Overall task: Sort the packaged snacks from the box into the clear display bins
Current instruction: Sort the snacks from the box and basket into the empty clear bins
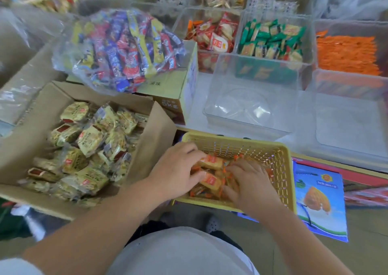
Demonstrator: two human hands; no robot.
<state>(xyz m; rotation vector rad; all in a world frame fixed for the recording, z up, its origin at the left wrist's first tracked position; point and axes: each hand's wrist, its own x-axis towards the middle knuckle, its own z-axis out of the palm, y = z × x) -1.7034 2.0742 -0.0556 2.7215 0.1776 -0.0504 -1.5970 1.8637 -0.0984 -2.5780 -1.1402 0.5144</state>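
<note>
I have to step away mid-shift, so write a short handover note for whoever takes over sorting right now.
Left hand and right hand: both down in the yellow plastic mesh basket, gathering orange-wrapped snack packets; grip unclear.
Empty clear plastic bin sits just behind the basket.
Done: green-wrapped packets' bin and orange sticks' bin are stocked.
Left: basket packets, the open cardboard box of gold-wrapped snacks, and the clear bag of mixed bars.

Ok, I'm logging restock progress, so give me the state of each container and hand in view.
Yellow basket: holds orange packets.
Left hand: in basket, on packets.
Right hand: in basket, on packets.
Cardboard box: open, full of gold packets.
Near clear bin: empty.
Green-packet bin: partly filled.
Red-packet bin: partly filled.
Orange-packet bin: filled.
Clear bag: full, resting on a carton.
</note>
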